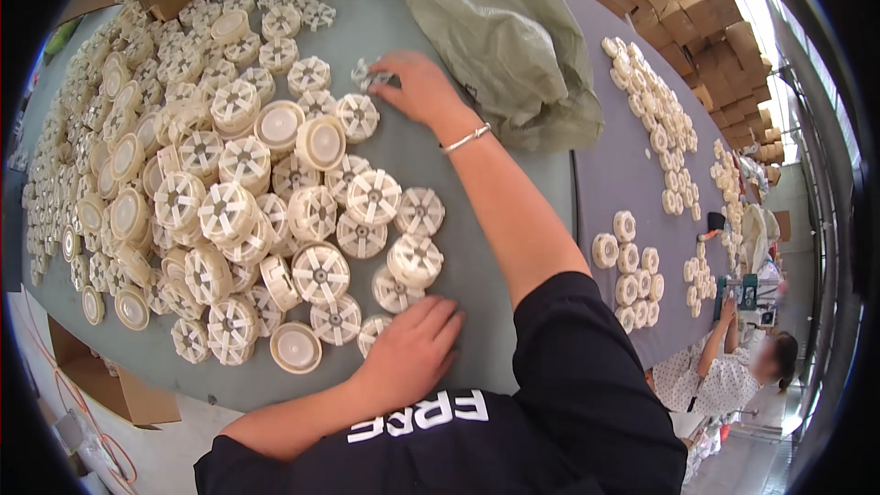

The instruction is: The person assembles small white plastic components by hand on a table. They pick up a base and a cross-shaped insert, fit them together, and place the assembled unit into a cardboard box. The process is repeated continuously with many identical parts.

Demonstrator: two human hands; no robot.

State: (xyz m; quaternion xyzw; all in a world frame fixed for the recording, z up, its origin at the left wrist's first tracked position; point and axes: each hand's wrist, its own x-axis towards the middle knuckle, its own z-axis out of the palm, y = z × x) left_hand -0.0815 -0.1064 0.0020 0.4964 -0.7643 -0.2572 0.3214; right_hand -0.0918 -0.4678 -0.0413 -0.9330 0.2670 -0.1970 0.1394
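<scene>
My right hand (pixel 417 87) reaches across the table, its fingertips closed on a small translucent plastic piece (pixel 364 74). Close by that hand lie cream round wheel-like parts (pixel 357 117) with spoked faces, part of a large heap. My left hand (pixel 412 348) rests low on the table with its fingers stretched out and nothing visible in it. Just beyond its fingers are another spoked round part (pixel 396 289) and a partly covered one (pixel 371 335). A smooth-faced round part (pixel 296 347) lies left of that hand.
A greenish woven sack (pixel 504 37) lies beyond my right forearm. On the grey table (pixel 605 192) to the right stand several grouped cream rings (pixel 628 257). A co-worker (pixel 733 371) sits past it. Cardboard boxes (pixel 706 27) are stacked behind; an open carton (pixel 110 385) stands below left.
</scene>
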